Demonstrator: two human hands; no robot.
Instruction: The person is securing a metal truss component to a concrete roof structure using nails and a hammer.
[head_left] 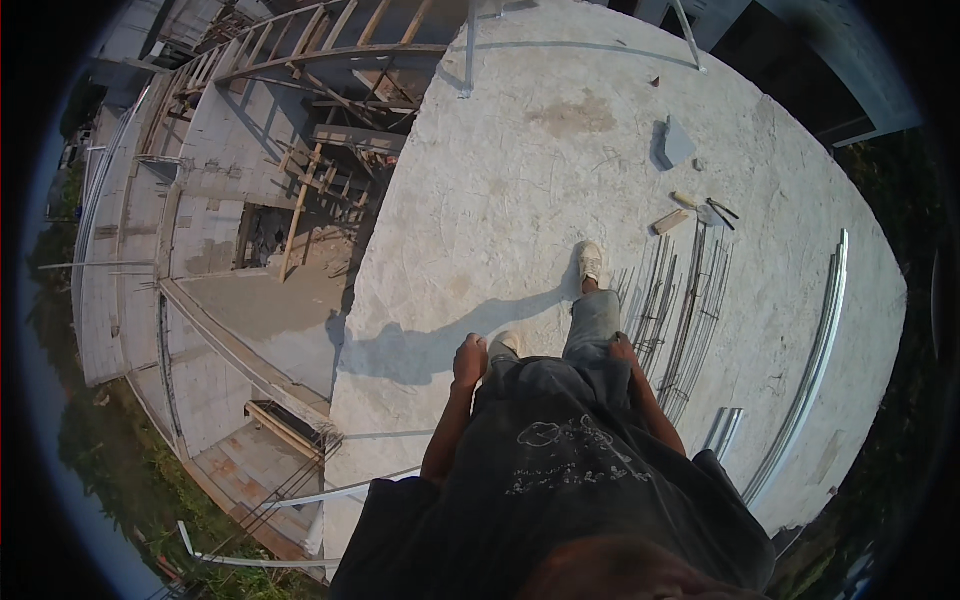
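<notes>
My left hand (470,360) hangs beside my left leg, its fingers curled in and nothing visible in them. My right hand (622,349) is down against my right thigh; its fingers are mostly hidden. To its right lies a bundle of thin steel reinforcing bars tied into long cages (690,310) on the pale concrete slab (480,210). Beyond the bars' far end are a wooden block (670,222), a tool with a yellowish handle (685,200) and a dark-handled hand tool resembling pincers (722,212). My right shoe (590,262) is forward of the left one (505,343).
The slab's left edge drops to a lower level with timber framing (370,50), a plank (300,215) and block walls (225,140). Long metal channels (832,310) lie on the right. Farther off sit a grey block piece (678,143) and a metal post (468,60).
</notes>
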